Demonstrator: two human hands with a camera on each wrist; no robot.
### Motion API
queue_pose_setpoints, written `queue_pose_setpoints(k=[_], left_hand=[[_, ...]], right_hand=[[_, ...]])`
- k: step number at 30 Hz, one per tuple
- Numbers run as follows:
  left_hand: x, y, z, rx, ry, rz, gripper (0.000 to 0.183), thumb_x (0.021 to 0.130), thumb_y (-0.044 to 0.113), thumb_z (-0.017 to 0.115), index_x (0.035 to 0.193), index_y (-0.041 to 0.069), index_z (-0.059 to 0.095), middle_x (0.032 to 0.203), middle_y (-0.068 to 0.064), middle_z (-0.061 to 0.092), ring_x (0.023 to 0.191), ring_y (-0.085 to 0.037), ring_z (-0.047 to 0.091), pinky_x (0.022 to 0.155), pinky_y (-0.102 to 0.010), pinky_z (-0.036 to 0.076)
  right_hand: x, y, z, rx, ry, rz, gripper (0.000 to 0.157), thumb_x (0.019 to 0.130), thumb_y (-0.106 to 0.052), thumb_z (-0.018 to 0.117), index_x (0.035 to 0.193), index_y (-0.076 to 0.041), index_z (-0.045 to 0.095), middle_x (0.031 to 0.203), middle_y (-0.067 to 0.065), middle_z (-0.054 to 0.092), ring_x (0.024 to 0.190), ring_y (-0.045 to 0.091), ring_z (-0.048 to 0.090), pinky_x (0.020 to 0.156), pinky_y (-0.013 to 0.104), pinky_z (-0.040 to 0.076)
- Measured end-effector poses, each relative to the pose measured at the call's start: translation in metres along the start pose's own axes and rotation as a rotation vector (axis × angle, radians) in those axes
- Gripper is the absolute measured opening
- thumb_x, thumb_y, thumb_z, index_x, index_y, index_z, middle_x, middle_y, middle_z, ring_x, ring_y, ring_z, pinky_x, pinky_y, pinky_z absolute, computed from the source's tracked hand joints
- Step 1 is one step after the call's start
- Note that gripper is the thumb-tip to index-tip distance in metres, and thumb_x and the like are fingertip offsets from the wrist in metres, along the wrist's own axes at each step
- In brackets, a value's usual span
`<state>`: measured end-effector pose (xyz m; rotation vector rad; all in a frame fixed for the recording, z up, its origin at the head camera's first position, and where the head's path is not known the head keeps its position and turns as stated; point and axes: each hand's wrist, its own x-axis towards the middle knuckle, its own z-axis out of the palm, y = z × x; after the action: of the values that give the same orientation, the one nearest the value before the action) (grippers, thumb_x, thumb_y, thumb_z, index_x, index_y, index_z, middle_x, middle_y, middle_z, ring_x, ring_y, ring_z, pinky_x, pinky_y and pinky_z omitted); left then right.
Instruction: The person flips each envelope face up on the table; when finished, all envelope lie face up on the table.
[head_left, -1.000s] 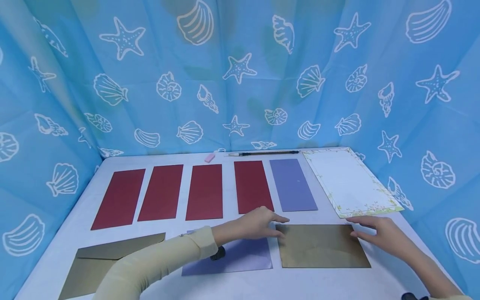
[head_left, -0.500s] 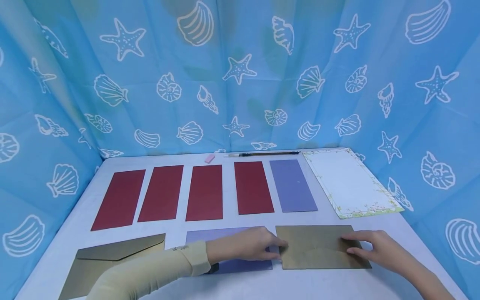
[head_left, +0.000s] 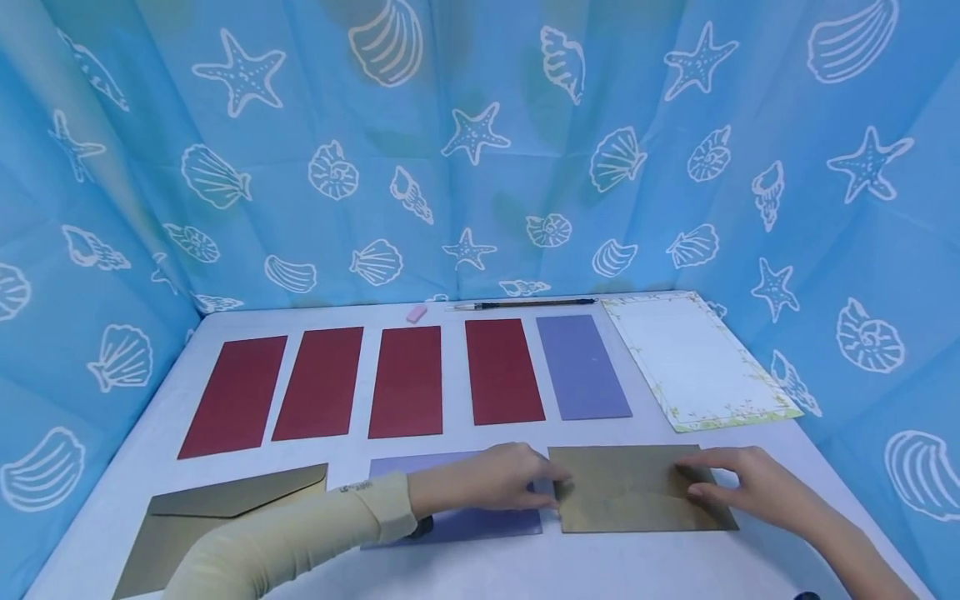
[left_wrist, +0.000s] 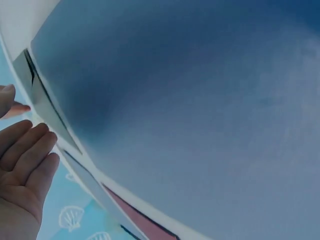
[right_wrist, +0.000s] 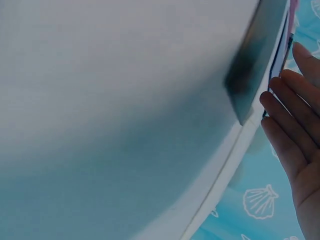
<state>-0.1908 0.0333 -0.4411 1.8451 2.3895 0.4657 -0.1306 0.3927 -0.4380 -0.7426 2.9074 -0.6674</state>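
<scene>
In the head view a gold envelope (head_left: 622,490) lies flat at the front right of the table. My left hand (head_left: 504,478) is at its left edge, the index finger over the near corner area and the thumb just beside it. From the other side my right hand (head_left: 761,485) reaches over the envelope's right part with index finger and thumb apart. Both wrist views show relaxed, fairly straight fingers on the left hand (left_wrist: 25,170) and the right hand (right_wrist: 295,120). Beneath my left forearm lies a purple envelope (head_left: 487,523), partly covered.
Several red envelopes (head_left: 405,383) stand in a row behind, with another purple envelope (head_left: 583,367) at their right. A bordered sheet (head_left: 697,358) lies at the back right. Further items are a brush (head_left: 525,305), a pink eraser (head_left: 417,313) and a second gold envelope (head_left: 195,533) at front left.
Both hands have come down nearer the front, from the gold envelope's far corners to its left and right sides. The envelope itself has hardly moved.
</scene>
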Motion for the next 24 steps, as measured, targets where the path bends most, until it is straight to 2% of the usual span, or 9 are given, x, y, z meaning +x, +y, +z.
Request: queue_pose_setpoints(k=[6, 10, 15, 24], left_hand=[[0.003, -0.009, -0.009, -0.058, 0.050, -0.007, 0.045, 0.090, 0.027, 0.070, 0.129, 0.006, 0.061, 0.118, 0.000, 0.068, 0.102, 0.000, 0.063, 0.086, -0.009, 0.045], [0.006, -0.015, -0.013, -0.083, 0.074, -0.022, 0.048, 0.090, 0.026, 0.071, 0.132, 0.006, 0.060, 0.124, -0.002, 0.065, 0.112, -0.001, 0.058, 0.090, -0.011, 0.044], [0.011, -0.021, -0.015, -0.087, 0.093, -0.037, 0.048, 0.090, 0.024, 0.071, 0.132, 0.005, 0.059, 0.126, -0.003, 0.063, 0.113, -0.004, 0.058, 0.092, -0.012, 0.043], [0.030, -0.031, -0.013, -0.090, 0.068, -0.151, 0.050, 0.090, 0.025, 0.071, 0.134, 0.008, 0.057, 0.127, -0.003, 0.063, 0.112, -0.006, 0.060, 0.087, -0.010, 0.045]], right_hand=[[0.011, 0.000, -0.008, -0.056, 0.117, -0.045, 0.039, 0.075, -0.019, 0.083, 0.111, -0.008, 0.072, 0.110, 0.007, 0.070, 0.100, 0.027, 0.066, 0.078, 0.033, 0.057], [0.021, 0.002, -0.014, -0.057, 0.156, -0.035, 0.040, 0.076, -0.018, 0.082, 0.113, -0.007, 0.071, 0.113, 0.010, 0.069, 0.103, 0.032, 0.064, 0.077, 0.037, 0.057], [0.036, 0.002, -0.021, -0.008, 0.148, 0.024, 0.041, 0.080, -0.015, 0.079, 0.117, -0.003, 0.069, 0.118, 0.017, 0.066, 0.107, 0.039, 0.062, 0.078, 0.044, 0.056], [0.073, 0.005, -0.023, 0.017, 0.119, 0.063, 0.041, 0.085, -0.021, 0.075, 0.121, -0.003, 0.067, 0.118, 0.017, 0.066, 0.109, 0.039, 0.061, 0.085, 0.049, 0.052]])
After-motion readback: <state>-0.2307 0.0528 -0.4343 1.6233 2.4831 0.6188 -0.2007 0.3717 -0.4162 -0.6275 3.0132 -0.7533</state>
